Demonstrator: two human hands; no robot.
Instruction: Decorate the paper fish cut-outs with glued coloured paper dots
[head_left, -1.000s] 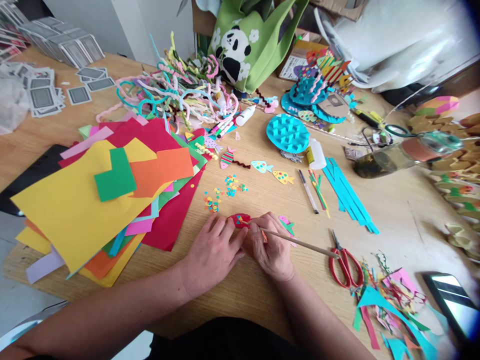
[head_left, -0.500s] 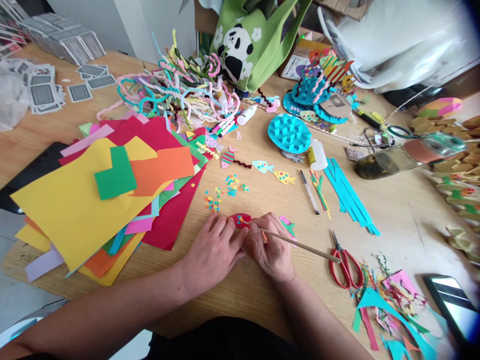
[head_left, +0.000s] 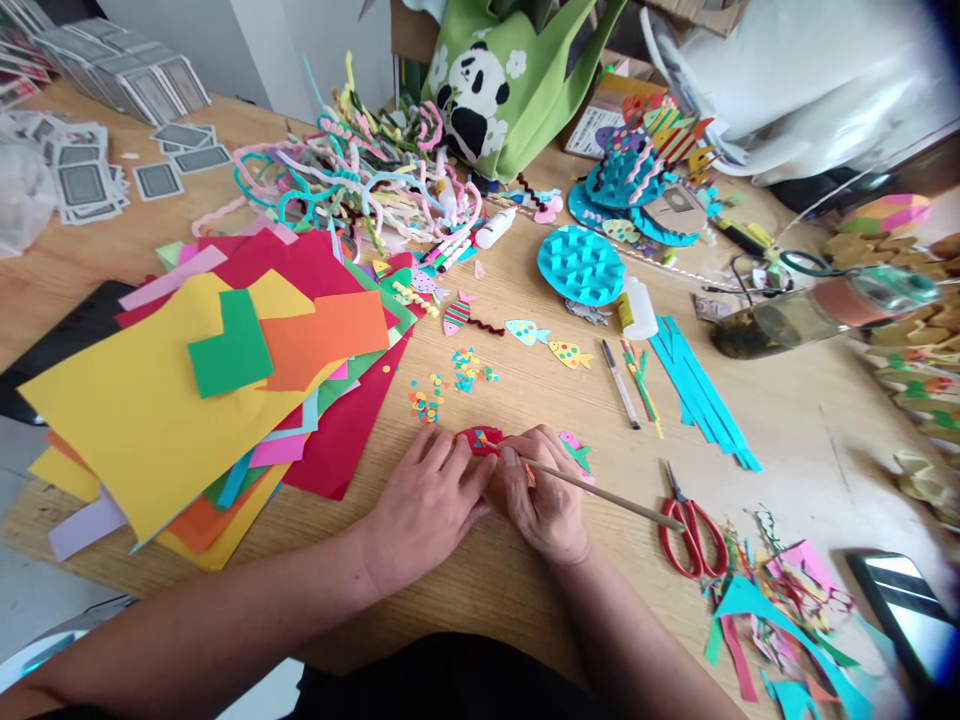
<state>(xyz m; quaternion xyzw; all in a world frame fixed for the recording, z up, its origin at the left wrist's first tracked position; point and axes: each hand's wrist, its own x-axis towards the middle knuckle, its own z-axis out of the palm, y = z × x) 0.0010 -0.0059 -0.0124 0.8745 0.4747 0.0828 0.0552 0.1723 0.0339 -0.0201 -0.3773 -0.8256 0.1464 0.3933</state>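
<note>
A red paper cutout with small blue and orange triangles lies on the table between my hands. My left hand holds its near left edge with thumb and fingertips. In a pinch, my right hand grips a thin wooden stick whose tip touches the cutout. Part of the cutout is hidden by my fingers. Just beyond my right hand is a pink and green paper fish, partly covered. Small piles of paper dots and paper triangles lie beyond the cutout.
Coloured paper sheets are stacked at left. Red-handled scissors, paper scraps and a phone lie at right. Farther back are paper fish, a glue bottle, a glass jar and pipe cleaners.
Both hands, the stick and the red cutout stay almost in place. The view has shifted very slightly.
</note>
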